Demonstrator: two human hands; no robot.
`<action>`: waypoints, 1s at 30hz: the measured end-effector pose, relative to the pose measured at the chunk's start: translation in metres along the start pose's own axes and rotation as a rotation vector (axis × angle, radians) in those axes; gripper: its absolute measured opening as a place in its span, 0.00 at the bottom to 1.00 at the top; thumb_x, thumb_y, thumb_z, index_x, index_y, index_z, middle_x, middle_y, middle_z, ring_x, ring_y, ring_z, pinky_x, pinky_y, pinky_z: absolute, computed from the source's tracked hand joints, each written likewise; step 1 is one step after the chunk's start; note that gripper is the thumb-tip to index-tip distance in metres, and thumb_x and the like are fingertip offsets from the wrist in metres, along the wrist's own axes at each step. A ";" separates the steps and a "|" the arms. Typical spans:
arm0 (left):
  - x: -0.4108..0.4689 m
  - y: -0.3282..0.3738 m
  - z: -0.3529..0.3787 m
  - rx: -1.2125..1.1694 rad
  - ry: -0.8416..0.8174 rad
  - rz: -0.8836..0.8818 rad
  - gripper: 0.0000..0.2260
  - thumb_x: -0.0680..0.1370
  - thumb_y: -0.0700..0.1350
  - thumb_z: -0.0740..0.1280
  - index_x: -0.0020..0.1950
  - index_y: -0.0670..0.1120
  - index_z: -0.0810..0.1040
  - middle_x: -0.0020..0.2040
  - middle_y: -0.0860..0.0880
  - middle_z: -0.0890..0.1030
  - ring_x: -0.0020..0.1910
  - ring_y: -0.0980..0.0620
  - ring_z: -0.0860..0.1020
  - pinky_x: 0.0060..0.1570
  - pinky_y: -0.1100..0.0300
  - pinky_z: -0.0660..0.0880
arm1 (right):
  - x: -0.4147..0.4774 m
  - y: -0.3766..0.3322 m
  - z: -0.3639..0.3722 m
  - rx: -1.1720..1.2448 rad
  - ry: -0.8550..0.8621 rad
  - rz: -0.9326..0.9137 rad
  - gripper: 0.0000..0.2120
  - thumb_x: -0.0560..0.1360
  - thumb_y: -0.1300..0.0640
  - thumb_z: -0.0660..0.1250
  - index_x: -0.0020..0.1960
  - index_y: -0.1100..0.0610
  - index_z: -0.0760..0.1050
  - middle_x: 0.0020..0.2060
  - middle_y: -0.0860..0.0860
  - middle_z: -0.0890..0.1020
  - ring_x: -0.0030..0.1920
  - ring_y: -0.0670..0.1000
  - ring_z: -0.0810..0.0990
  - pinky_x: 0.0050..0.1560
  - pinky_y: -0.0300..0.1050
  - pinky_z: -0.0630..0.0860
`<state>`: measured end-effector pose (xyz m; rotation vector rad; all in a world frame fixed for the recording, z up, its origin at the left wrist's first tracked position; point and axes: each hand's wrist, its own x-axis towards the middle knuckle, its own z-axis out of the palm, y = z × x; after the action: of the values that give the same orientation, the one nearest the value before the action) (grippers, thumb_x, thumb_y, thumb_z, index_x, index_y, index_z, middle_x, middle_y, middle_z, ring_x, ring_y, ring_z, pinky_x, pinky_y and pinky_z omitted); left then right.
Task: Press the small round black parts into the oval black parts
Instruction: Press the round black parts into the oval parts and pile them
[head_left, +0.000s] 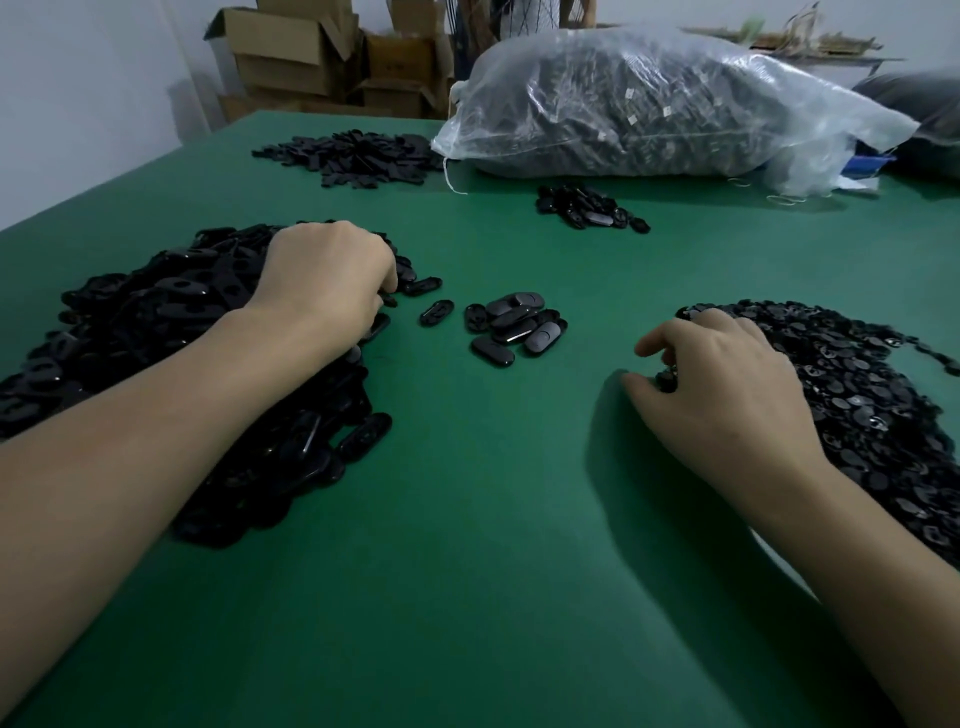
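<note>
- The right hand (727, 384) sits at the near edge of the heap of small round black parts (857, 395), its thumb and curled fingers pinched narrowly on a few of them.
- The left hand (327, 275) lies knuckles-up on the big heap of oval black parts (156, 322). Its fingers are curled down into the heap's far edge, and I cannot tell whether they hold anything.
- Both heaps lie loose on the green table (467, 519), ovals on the left and rounds on the right, well apart.
- Between the hands lies a small cluster of ovals (514, 327), with a single oval (435, 312) just beside it.
- Farther back sits a second small cluster (592, 208), and at the far left a flat spread of black pieces (353, 156).
- A clear plastic bag (649, 104) lies on its side at the far end of the table, stuffed full of dark parts, with its open end toward the flat spread.
- A darker bag (924, 114) shows at the right edge; I cannot make out what is in it.
- Cardboard boxes (291, 52) are stacked behind the table with their flaps open, and their insides are hidden from here.
</note>
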<state>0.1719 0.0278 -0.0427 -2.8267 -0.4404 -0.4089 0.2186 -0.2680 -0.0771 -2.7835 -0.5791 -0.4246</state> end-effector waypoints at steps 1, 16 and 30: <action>-0.001 0.001 0.000 -0.002 0.012 0.008 0.09 0.82 0.44 0.70 0.60 0.54 0.85 0.52 0.50 0.86 0.52 0.43 0.83 0.47 0.51 0.81 | 0.000 0.000 0.000 -0.022 -0.019 0.015 0.17 0.77 0.45 0.68 0.64 0.51 0.79 0.57 0.53 0.78 0.64 0.58 0.73 0.61 0.58 0.74; -0.074 0.076 -0.010 -1.538 -0.242 -0.027 0.06 0.81 0.39 0.71 0.57 0.43 0.81 0.46 0.45 0.88 0.38 0.48 0.87 0.37 0.60 0.82 | 0.002 0.003 -0.004 0.110 -0.060 -0.030 0.15 0.74 0.65 0.66 0.59 0.55 0.79 0.45 0.51 0.80 0.49 0.53 0.77 0.49 0.49 0.75; -0.074 0.062 0.008 -0.671 0.171 0.113 0.03 0.77 0.56 0.73 0.48 0.58 0.84 0.32 0.64 0.71 0.33 0.59 0.74 0.35 0.62 0.67 | 0.002 0.002 -0.003 0.144 0.053 -0.063 0.11 0.73 0.64 0.71 0.49 0.49 0.82 0.39 0.44 0.82 0.42 0.50 0.78 0.45 0.50 0.78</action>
<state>0.1266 -0.0460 -0.0852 -3.3826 -0.1129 -0.9122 0.2201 -0.2701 -0.0744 -2.6147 -0.6598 -0.4502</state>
